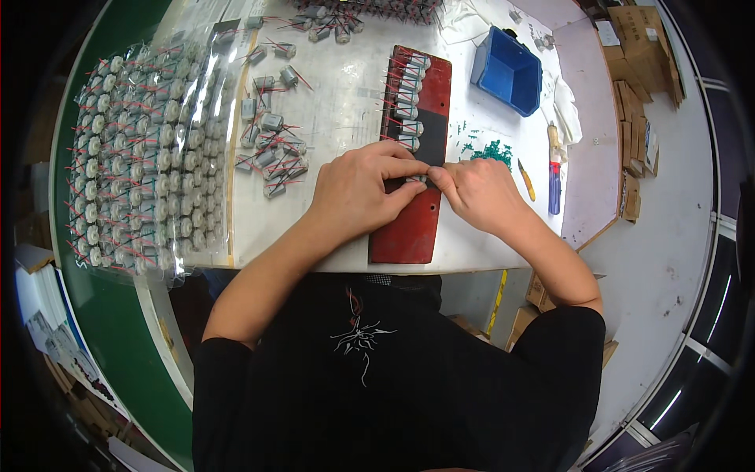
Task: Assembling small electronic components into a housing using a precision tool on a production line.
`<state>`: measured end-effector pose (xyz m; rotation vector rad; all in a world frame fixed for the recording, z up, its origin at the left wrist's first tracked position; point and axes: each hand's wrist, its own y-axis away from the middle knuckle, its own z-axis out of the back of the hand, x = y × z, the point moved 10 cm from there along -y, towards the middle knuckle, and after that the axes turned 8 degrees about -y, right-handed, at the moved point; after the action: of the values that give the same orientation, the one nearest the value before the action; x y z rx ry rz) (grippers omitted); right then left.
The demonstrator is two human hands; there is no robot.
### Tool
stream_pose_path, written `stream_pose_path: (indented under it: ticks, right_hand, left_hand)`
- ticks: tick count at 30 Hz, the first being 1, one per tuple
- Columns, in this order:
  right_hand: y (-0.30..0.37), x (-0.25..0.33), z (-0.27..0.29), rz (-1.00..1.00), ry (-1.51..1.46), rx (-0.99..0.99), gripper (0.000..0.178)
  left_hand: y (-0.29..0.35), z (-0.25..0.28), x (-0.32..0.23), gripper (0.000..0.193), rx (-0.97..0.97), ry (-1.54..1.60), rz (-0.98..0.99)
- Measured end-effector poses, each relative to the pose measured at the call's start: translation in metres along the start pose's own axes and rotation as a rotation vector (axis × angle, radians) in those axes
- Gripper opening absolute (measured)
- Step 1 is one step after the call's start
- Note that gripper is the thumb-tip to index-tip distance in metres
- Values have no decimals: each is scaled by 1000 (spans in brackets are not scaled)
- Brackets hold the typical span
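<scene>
A small grey motor (418,179) is pinched between the fingertips of both hands, right where the hands meet over the long red board (409,228); only a sliver of it shows between the thumbs and forefingers. The left hand (358,189) lies knuckles-up across the board, its fingers curled and closed on the motor from the left. The right hand (480,193) comes in from the right, thumb and forefinger closed on the same piece, the other fingers tucked under.

The red board runs away from the person under both hands, its near end bare. Just beyond the fingertips a row of small motors (407,98) with red leads stands lined up on the board's far half.

Left of the left hand, loose motors (271,149) with red and black wires lie scattered on the white worktable (346,94). Further left, a clear plastic bag (145,149) packed with many more motors lies over the table's edge and the green surface (118,330) beside it.

Beyond the right hand sits a small heap of green parts (494,151). To its right lie a yellow-handled tool (526,181) and a blue-and-red screwdriver (555,177). Farther off, past the right hand, stands a blue plastic bin (507,71). Cardboard boxes (641,86) stand stacked well off to the right.
</scene>
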<state>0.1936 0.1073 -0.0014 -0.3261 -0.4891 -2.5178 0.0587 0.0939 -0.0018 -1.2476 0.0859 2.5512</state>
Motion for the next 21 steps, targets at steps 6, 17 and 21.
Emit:
stream_pose_path:
  ticks: [6,17,21]
  right_hand:
    - [7,11,1,20,-6,-13,53]
    - [7,3,-3,-51,23,2,49]
    - [18,0,14,101,-149,-77,38]
  left_hand:
    - [4,1,-3,19,-31,-26,1]
    - [6,9,-13,19,-78,-78,-82]
    - [15,24,-21,24,-166,-170,-189]
